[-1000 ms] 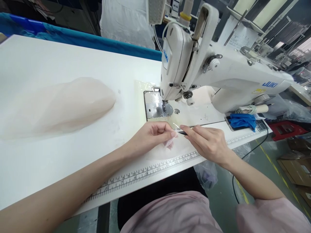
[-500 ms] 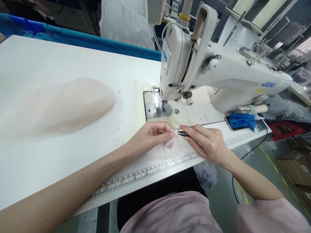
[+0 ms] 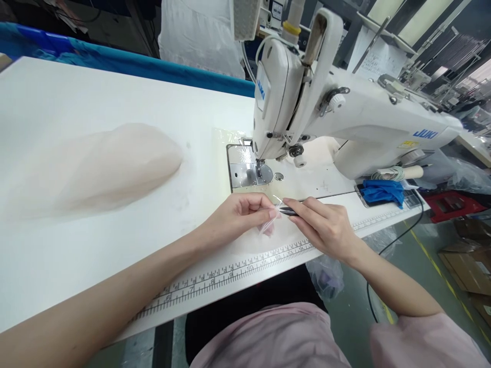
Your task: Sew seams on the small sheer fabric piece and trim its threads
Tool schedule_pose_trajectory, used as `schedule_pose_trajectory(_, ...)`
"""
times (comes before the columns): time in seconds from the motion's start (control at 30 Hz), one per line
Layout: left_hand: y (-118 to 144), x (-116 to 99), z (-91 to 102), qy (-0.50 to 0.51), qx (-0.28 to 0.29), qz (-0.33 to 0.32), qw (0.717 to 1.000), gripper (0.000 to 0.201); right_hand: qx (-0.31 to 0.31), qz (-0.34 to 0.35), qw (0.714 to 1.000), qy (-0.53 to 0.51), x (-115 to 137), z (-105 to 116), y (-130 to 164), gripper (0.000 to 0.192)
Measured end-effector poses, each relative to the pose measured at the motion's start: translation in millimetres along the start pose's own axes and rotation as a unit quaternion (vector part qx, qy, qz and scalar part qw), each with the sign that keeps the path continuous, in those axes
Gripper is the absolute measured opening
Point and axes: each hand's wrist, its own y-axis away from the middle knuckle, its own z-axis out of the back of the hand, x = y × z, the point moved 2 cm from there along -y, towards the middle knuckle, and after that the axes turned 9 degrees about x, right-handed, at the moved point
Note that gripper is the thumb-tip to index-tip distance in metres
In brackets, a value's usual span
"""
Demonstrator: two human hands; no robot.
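Observation:
My left hand (image 3: 240, 214) pinches a small sheer pink fabric piece (image 3: 267, 228) just above the white table (image 3: 76, 255), in front of the needle plate (image 3: 245, 174). My right hand (image 3: 326, 225) holds thin black tweezers (image 3: 287, 210), their tips meeting the fabric at my left fingertips. Both hands sit close together near the table's front edge, by the printed ruler (image 3: 245, 268). The white sewing machine (image 3: 307, 102) stands just behind them.
A large pile of sheer pale pink fabric (image 3: 95, 168) lies on the table to the left. Blue cloth (image 3: 383, 191) and a spool sit at the machine's right base. Cardboard boxes (image 3: 468, 266) and a red crate stand on the floor at right.
Hardly anything has moved. My right hand has crept slightly left with the tweezers toward the fabric in my left fingers.

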Motion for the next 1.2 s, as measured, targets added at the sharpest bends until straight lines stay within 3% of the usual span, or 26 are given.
schedule_pose_trajectory(0.7, 0.9, 1.2, -0.1, 0.014, -0.003, 0.013, 1.000, 0.027, -0.039, 0.020, 0.998, 0.046, 4.8, -0.9, -2.8, 0.021)
schedule_pose_trajectory(0.8, 0.4, 1.9, -0.3, 0.017, 0.001, 0.012, 1.000, 0.027, -0.030, 0.011, 0.999, 0.012, 3.5, -2.4, -1.0, 0.023)
schedule_pose_trajectory(0.9, 0.0, 3.1, -0.1, 0.021, 0.004, 0.008, 1.000, 0.026, -0.022, -0.031, 0.995, -0.097, 0.3, -0.7, -0.2, 0.026)
schedule_pose_trajectory(0.97, 0.1, 3.6, 0.3, 0.021, 0.005, 0.004, 1.000, 0.026, -0.027, -0.079, 0.973, -0.214, -1.7, 2.3, -1.8, 0.026)
schedule_pose_trajectory(1.07, 0.4, 4.0, 0.6, 0.020, 0.011, 0.000, 1.000, 0.026, -0.024, -0.156, 0.916, -0.369, -2.1, 4.3, -7.0, 0.022)
schedule_pose_trajectory(1.2, 0.3, 4.7, 0.3, 0.017, 0.012, 0.000, 1.000, 0.024, -0.009, -0.211, 0.856, -0.473, -0.4, -2.8, -13.9, 0.014)
